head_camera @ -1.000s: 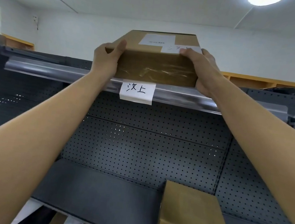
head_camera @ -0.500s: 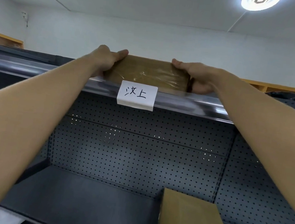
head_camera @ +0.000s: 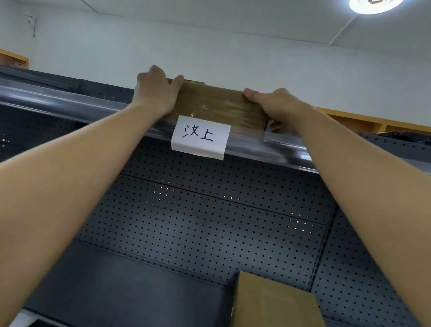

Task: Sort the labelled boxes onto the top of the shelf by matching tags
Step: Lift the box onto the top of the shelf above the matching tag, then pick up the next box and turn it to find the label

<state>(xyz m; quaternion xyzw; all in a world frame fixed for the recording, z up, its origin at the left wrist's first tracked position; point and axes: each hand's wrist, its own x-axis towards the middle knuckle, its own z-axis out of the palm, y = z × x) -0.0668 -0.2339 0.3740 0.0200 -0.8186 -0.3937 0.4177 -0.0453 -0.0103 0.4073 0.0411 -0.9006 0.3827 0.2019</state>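
Taped brown box (head_camera: 217,105) flat on top shelf (head_camera: 54,103), above tag (head_camera: 200,137)

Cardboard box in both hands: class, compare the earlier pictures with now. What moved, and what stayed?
The cardboard box came down onto the top shelf above the white tag; its top face no longer shows. The left hand and right hand still grip its ends. The second box below stayed put.

Top face and label of the box (head_camera: 216,107) out of sight above the shelf edge (head_camera: 80,110)

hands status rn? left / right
Left hand: closed on the left end of the brown taped cardboard box on the top shelf.
Right hand: closed on its right end.
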